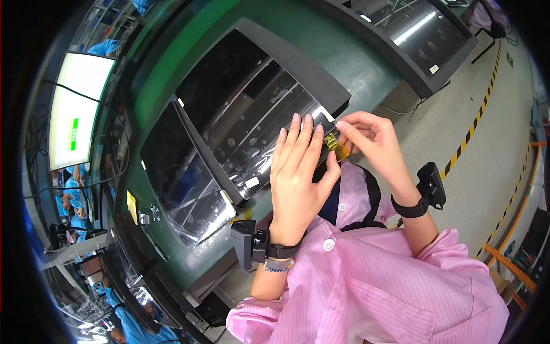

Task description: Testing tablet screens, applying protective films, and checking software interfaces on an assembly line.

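A dark glossy panel, with spots and bright reflections on its surface, lies in a black foam frame. My left hand rests flat over the panel's near right corner, its fingers stretched out and its thumb apart. Beside that corner, my right hand is closed in a pinch. An amber see-through film strip with a yellow-green part sits between the two hands, at my right fingertips. The fingers hide part of the strip, and its grip point is hard to make out. A small pale tab shows near the corner.
A second dark panel lies to the left on the green bench. Another framed panel stands at the far right. A lit monitor with cables is on the left, with a yellow note and a pen nearby. People in blue work beyond.
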The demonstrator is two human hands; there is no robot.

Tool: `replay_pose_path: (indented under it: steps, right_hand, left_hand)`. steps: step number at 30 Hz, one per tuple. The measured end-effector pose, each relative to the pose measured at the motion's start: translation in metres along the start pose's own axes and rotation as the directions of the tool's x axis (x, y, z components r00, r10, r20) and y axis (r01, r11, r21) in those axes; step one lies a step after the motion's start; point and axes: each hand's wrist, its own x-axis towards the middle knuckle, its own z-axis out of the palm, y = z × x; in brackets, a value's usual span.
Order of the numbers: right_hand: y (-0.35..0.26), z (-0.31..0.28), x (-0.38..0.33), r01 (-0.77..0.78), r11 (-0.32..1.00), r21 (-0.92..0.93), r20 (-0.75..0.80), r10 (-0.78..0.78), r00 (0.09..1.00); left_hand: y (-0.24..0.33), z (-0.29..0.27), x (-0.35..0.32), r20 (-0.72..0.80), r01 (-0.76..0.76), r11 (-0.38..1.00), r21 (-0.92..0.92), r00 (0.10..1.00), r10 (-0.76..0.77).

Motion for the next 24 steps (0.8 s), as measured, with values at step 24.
replay_pose_path:
  steps: [24]
  right_hand:
    - [-0.015,-0.005,0.005,0.078,0.938,-0.337,-0.028,-0.092,0.995]
  left_hand:
    - [0.000,-0.025,0.020,0.157,-0.076,0.997,0.029,0.985,0.071]
